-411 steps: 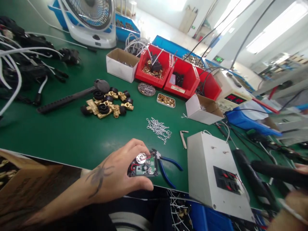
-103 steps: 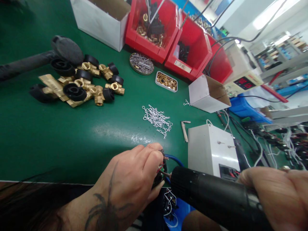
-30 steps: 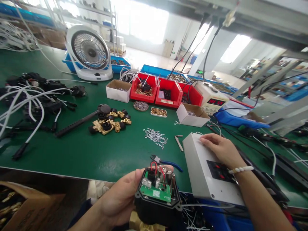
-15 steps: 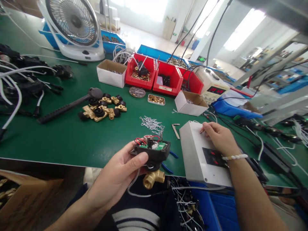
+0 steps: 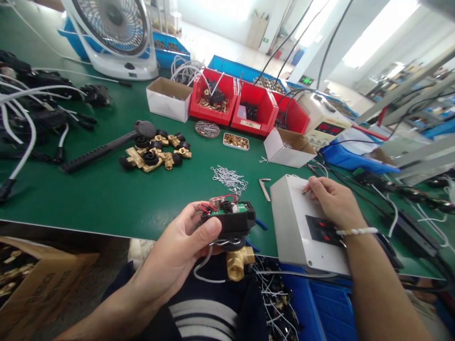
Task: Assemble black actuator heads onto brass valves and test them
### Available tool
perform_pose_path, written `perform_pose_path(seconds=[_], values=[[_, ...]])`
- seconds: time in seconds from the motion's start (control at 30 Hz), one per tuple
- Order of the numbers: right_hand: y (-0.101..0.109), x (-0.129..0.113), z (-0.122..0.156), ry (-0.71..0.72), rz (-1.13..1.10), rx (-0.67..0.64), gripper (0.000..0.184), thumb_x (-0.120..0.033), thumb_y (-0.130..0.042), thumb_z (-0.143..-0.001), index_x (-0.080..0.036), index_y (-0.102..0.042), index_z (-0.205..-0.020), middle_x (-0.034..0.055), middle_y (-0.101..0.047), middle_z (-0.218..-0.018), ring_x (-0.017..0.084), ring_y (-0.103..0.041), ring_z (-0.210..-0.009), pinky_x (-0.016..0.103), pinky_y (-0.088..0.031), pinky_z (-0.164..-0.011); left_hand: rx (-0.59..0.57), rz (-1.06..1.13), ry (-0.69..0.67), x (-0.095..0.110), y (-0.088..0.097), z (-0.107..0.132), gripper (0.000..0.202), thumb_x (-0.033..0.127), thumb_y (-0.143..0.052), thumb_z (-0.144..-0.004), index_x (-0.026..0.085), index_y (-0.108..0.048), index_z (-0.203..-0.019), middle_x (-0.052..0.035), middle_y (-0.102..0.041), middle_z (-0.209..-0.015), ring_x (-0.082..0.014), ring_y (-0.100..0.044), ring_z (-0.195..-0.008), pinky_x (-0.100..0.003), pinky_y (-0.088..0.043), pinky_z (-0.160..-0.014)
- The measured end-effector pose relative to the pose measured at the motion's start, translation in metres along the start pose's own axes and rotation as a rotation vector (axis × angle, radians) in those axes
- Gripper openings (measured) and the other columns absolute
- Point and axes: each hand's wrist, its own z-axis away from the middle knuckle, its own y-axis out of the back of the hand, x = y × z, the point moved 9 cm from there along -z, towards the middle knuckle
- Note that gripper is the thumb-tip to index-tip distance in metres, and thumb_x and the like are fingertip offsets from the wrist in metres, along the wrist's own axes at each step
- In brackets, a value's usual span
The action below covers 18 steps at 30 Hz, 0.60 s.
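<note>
**Foreground.** The left hand [image 5: 177,251] is closed around a black plastic actuator housing with an exposed green circuit board [image 5: 229,219]. The thumb lies across its near face and the fingers wrap behind. The unit is held in the air just above the near edge of the green bench mat [image 5: 88,199]. Red wires loop over the board, and a brass valve body [image 5: 240,263] hangs beneath the housing with a thin white lead trailing from it.

The right hand [image 5: 332,201] lies palm-down on a white rectangular plastic box [image 5: 291,227], just right of the actuator. Its fingers are half curled, with the fingertips at a small metal stud on the lid. Whether they pinch the stud cannot be told. A white beaded bracelet [image 5: 357,231] circles the wrist.

Blue-handled pliers [image 5: 261,224] lie on the mat, partly hidden behind the actuator. A brown cardboard carton [image 5: 42,284] stands below the bench at lower left.

**Middle ground.** A loose pile of silver wire clips [image 5: 229,177] lies on the mat, with a small bent metal key [image 5: 263,187] beside it. To the left is a heap of brass fittings with black caps [image 5: 156,154], touching a long black ribbed-handled tool [image 5: 103,149].

**Background.** A round dish of steel pins [image 5: 207,129] and a shallow tray of brass nuts [image 5: 235,140] sit in front of a row of red plastic bins [image 5: 213,97]. Open white cardboard boxes [image 5: 168,99] flank the bins. A white desk fan [image 5: 113,33] stands at far left.
</note>
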Motion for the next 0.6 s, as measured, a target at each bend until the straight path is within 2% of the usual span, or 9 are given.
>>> perform_pose_path(seconds=[0.33,0.47,0.6], values=[[0.000,-0.002,0.000,-0.004,0.014,0.000,0.067,-0.083,-0.043,-0.075,-0.019,-0.062,-0.066,0.0022,-0.053,-0.059,0.017,-0.049,-0.059,0.030,-0.039,-0.061,-0.022,0.200,0.040,-0.005,-0.003,-0.007,0.044,0.034,-0.075,-0.083,0.014,-0.062,-0.121,-0.0101,-0.072,-0.117,-0.0191,-0.070,-0.095,-0.027,-0.056,-0.082],[0.000,-0.001,0.000,-0.002,0.018,0.007,0.067,-0.083,-0.042,-0.076,-0.020,-0.062,-0.067,0.0025,-0.054,-0.059,0.017,-0.050,-0.059,0.030,-0.040,-0.062,-0.069,0.268,0.115,-0.013,-0.009,-0.006,0.031,0.036,-0.058,-0.095,0.013,-0.067,-0.113,-0.0121,-0.076,-0.106,-0.0212,-0.074,-0.090,-0.029,-0.059,-0.079],[0.000,-0.001,-0.001,0.007,0.026,0.012,0.068,-0.083,-0.042,-0.076,-0.020,-0.064,-0.067,0.0025,-0.055,-0.058,0.018,-0.051,-0.059,0.031,-0.041,-0.063,-0.070,0.312,0.180,-0.018,-0.009,-0.003,0.033,0.034,-0.044,-0.102,0.013,-0.067,-0.112,-0.0134,-0.077,-0.095,-0.0202,-0.075,-0.085,-0.028,-0.061,-0.075]])
